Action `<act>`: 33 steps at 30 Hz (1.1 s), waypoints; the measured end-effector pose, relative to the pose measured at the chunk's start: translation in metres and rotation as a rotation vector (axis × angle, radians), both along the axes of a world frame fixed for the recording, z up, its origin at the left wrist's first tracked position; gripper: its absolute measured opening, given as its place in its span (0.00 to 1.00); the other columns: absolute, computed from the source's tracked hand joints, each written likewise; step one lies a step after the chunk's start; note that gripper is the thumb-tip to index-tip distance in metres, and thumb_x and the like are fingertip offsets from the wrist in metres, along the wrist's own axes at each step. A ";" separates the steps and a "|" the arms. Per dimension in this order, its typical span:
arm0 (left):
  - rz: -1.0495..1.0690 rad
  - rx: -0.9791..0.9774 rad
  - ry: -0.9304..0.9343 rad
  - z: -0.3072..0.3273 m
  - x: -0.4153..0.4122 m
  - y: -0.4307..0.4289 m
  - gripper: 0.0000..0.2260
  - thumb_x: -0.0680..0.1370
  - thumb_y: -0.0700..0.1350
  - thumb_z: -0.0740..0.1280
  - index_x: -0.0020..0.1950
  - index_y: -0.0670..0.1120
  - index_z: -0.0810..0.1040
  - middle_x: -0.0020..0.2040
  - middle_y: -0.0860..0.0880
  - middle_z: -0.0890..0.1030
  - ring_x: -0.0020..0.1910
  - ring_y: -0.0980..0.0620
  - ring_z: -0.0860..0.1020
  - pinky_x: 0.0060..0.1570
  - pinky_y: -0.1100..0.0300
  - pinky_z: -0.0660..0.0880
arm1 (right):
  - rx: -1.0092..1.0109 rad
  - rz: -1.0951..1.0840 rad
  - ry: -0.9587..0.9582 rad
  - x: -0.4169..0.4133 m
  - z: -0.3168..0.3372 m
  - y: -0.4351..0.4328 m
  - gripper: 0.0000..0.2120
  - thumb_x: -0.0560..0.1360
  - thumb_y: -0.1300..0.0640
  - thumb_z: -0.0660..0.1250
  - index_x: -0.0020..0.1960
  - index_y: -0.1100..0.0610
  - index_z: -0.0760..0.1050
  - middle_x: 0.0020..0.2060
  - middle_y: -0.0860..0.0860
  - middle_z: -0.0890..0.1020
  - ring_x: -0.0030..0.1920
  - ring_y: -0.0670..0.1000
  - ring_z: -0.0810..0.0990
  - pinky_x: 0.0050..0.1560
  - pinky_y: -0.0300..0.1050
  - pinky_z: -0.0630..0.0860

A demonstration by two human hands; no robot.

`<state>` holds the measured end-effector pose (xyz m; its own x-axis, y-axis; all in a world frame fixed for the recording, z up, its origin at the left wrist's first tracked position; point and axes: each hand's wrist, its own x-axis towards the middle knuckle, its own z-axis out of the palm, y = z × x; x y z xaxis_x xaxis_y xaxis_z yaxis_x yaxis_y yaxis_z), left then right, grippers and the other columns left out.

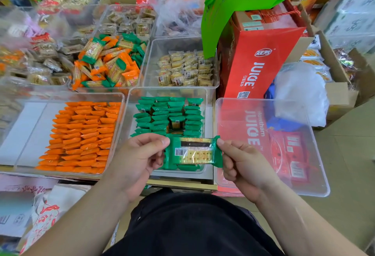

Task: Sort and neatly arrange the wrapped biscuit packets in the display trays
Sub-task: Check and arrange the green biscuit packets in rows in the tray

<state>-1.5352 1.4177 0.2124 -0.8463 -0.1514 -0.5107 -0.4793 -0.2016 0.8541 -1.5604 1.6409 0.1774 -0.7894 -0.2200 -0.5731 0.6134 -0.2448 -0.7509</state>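
Left hand: the left hand [140, 154] pinches the left crimped end of a green biscuit packet [193, 152] between thumb and forefinger; the other fingers curl under it
Right hand: the right hand [241, 164] pinches the packet's right crimped end in the same way — fingers curled, thumb on top
Held packet: stretched flat between the two hands, barcode side up; pale crackers show through its clear window; it hangs over the near edge of the green tray [209, 101]
Green tray: clear plastic, middle of the near row; green packets [170, 117] stand on edge in tidy rows, with one gap near the centre where a packet sits lower
Orange tray: the clear tray [60, 97] to the left holds orange packets [81, 135] in overlapping rows filling its right part; its left part shows white base
Mixed tray: behind these, a tray [147, 52] heaped with loose orange and green packets [109, 62] — unsorted
Right side: a clear lid or tray [316, 154] lies over a red carton; a red juice box [255, 62] stands behind it, beside a tray of pale yellow packets [186, 68]
Person: black clothing [192, 225] at the bottom of the view
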 end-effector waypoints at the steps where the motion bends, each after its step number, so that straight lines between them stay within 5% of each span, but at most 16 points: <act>1: -0.014 -0.063 0.017 -0.001 0.000 0.000 0.03 0.71 0.42 0.72 0.37 0.46 0.84 0.31 0.46 0.76 0.31 0.51 0.72 0.32 0.58 0.68 | 0.040 0.004 0.014 0.000 0.000 0.000 0.12 0.74 0.54 0.70 0.36 0.57 0.72 0.23 0.54 0.71 0.22 0.49 0.64 0.23 0.40 0.61; 5: -0.075 -0.273 0.112 -0.003 -0.002 0.000 0.02 0.78 0.36 0.69 0.48 0.41 0.81 0.34 0.43 0.83 0.30 0.47 0.80 0.33 0.54 0.74 | 0.056 -0.004 0.036 -0.004 0.005 -0.004 0.11 0.81 0.52 0.65 0.50 0.61 0.77 0.38 0.61 0.85 0.36 0.56 0.85 0.32 0.42 0.77; 8: -0.146 -0.399 0.144 -0.008 -0.006 -0.002 0.06 0.77 0.35 0.70 0.48 0.45 0.83 0.40 0.47 0.86 0.41 0.50 0.85 0.43 0.57 0.80 | 0.023 -0.062 0.028 -0.010 0.006 -0.008 0.16 0.80 0.48 0.65 0.55 0.62 0.77 0.45 0.62 0.86 0.48 0.60 0.87 0.41 0.49 0.81; 12: -0.277 -0.498 0.153 -0.022 -0.015 -0.011 0.10 0.76 0.37 0.73 0.48 0.54 0.85 0.45 0.57 0.86 0.46 0.59 0.83 0.46 0.67 0.79 | 0.071 -0.115 0.068 -0.021 -0.003 -0.013 0.04 0.77 0.61 0.70 0.51 0.61 0.79 0.44 0.57 0.86 0.44 0.58 0.86 0.37 0.43 0.81; 18: -0.442 -0.874 0.109 -0.070 -0.053 -0.039 0.08 0.78 0.45 0.71 0.57 0.54 0.82 0.47 0.63 0.80 0.45 0.64 0.77 0.44 0.74 0.71 | 0.303 -0.141 0.143 -0.040 -0.028 -0.022 0.14 0.76 0.69 0.70 0.58 0.56 0.73 0.45 0.58 0.85 0.39 0.56 0.86 0.41 0.44 0.82; 20: -0.521 -1.050 0.108 -0.087 -0.071 -0.046 0.10 0.79 0.48 0.71 0.60 0.51 0.82 0.51 0.58 0.78 0.46 0.61 0.75 0.42 0.70 0.68 | 0.366 -0.134 0.166 -0.046 -0.036 -0.025 0.18 0.77 0.68 0.69 0.62 0.53 0.74 0.46 0.57 0.85 0.40 0.56 0.86 0.42 0.44 0.82; 26: -0.954 -1.447 0.123 -0.135 -0.125 -0.048 0.16 0.78 0.59 0.68 0.63 0.54 0.81 0.54 0.50 0.77 0.58 0.47 0.75 0.57 0.52 0.73 | 0.503 -0.050 0.214 -0.052 -0.054 -0.032 0.14 0.78 0.67 0.68 0.61 0.57 0.80 0.45 0.51 0.86 0.41 0.53 0.85 0.45 0.46 0.82; 33: -1.103 -1.508 0.222 -0.159 -0.135 -0.041 0.12 0.80 0.57 0.66 0.58 0.55 0.83 0.50 0.50 0.74 0.53 0.46 0.72 0.54 0.51 0.68 | 0.577 -0.049 0.228 -0.052 -0.059 -0.039 0.14 0.77 0.67 0.69 0.54 0.49 0.80 0.43 0.46 0.86 0.39 0.53 0.85 0.45 0.46 0.83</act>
